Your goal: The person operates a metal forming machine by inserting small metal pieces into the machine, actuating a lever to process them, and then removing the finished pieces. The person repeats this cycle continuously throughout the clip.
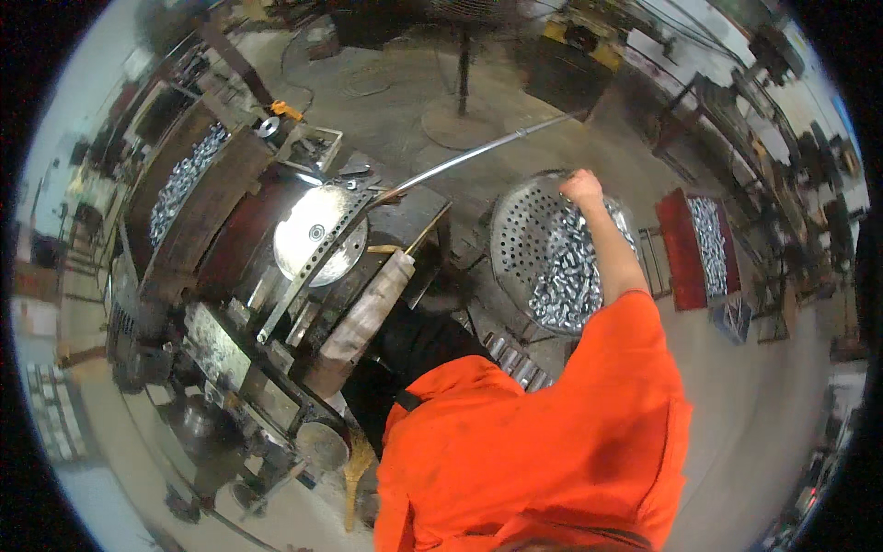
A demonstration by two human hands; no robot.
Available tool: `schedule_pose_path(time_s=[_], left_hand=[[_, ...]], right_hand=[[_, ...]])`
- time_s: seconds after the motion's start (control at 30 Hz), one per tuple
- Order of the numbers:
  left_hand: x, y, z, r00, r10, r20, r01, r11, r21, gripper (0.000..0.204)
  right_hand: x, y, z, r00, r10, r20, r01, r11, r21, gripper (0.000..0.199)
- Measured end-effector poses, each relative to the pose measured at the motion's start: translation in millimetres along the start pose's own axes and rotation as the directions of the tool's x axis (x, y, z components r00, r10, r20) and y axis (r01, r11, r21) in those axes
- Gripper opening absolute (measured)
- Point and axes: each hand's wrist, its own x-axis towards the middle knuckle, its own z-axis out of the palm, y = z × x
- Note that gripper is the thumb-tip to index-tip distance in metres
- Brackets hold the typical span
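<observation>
My right hand (581, 187) is closed on the far rim of a round perforated metal pan (517, 230). My bare forearm, below an orange sleeve, reaches across the pan's right side. Small shiny metal parts (566, 285) lie heaped in the near and right part of the pan, while its holes show at the left. My left hand is not in view. To the left of my body is a machine with a bright round metal disc (308, 235) and a long flat bar with holes (317, 258) across it.
A red-sided bin (676, 248) of metal parts stands at right, and a large brown bin (207, 198) of parts at left. A long metal rod (478, 152) slants out from the machine over the floor. Behind it stands a pole on a round base (455, 124).
</observation>
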Motion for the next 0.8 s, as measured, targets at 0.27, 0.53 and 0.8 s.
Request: schedule_pose_path(time_s=[0.27,0.53,0.8], left_hand=[[5,12,-1,0.990,0.128,-0.053,-0.127,0.991,0.033,0.045],[-17,4,-15,0.971,0.071,-0.228,-0.039,0.989,0.142,0.034],[-31,15,-11,0.959,0.146,-0.244,-0.137,0.989,0.052,0.023]], right_hand=[[46,25,-7,0.988,-0.081,0.129,0.113,0.956,-0.272,0.043],[7,-27,7,0.943,-0.315,0.111,0.333,0.915,-0.230,0.037],[-13,-68,2,0.907,-0.300,0.295,0.413,0.773,-0.481,0.035]])
